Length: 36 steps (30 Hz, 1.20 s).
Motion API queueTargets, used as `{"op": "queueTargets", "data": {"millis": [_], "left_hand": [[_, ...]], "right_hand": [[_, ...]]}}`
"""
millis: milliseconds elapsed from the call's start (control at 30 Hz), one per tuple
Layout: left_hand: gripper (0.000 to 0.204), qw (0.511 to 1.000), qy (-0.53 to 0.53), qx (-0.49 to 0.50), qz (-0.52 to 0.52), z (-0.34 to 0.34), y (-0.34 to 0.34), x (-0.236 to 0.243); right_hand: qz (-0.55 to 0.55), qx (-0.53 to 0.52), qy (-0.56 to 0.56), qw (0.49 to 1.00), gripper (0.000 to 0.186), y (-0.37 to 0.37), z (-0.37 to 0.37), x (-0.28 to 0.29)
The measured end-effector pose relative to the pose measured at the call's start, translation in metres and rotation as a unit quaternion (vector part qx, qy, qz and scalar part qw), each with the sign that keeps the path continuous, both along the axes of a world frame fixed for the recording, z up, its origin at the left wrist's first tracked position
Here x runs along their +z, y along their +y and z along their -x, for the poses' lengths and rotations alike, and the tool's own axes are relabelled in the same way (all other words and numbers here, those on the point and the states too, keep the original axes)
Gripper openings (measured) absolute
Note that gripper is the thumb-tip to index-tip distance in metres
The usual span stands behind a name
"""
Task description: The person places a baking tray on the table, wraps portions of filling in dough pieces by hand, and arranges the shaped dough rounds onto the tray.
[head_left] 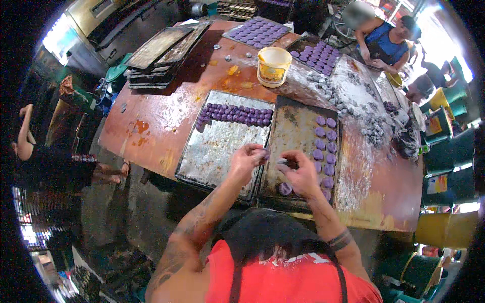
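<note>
Red shirt point(298, 278) — left hand point(247, 159) pinching dough point(264, 153) over bare tray edge point(256, 178).

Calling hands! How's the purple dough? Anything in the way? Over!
Left hand pinching a purple dough piece. Right hand curled, its hold unclear. Flattened purple discs on right tray. White tub beyond, out of the way.

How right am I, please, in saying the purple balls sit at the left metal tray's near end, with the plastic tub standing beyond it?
Not the near end: the head view shows the purple balls at the far end of the left metal tray, with the plastic tub beyond.
</note>
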<state>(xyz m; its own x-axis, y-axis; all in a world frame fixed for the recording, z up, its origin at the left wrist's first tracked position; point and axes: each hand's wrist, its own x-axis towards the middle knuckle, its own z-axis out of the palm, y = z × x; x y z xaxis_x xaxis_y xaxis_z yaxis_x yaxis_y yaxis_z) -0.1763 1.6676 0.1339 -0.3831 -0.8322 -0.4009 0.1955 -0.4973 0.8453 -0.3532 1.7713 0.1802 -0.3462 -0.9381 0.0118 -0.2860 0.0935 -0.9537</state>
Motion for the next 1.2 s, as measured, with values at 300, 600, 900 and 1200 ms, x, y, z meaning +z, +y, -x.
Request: {"op": "queueTargets", "data": {"millis": [300,600,900,1200], "left_hand": [[0.033,0.984,0.029,-0.128,0.123,-0.021,0.013,0.041],[0.014,0.986,0.094,-0.138,-0.023,0.006,0.016,0.087],[0.022,0.988,0.121,-0.090,0.033,0.015,0.003,0.062],[0.045,0.923,0.226,-0.289,-0.113,0.010,0.011,0.057]], "right_hand": [[0.066,-0.037,0.210,0.975,0.037,-0.012,-0.050,0.032],[0.074,-0.037,-0.368,0.926,0.029,-0.001,-0.030,0.016],[0.155,-0.095,0.230,0.956,0.021,-0.003,-0.037,0.041],[0.179,0.114,0.244,0.946,0.037,-0.013,-0.013,0.051]]}}
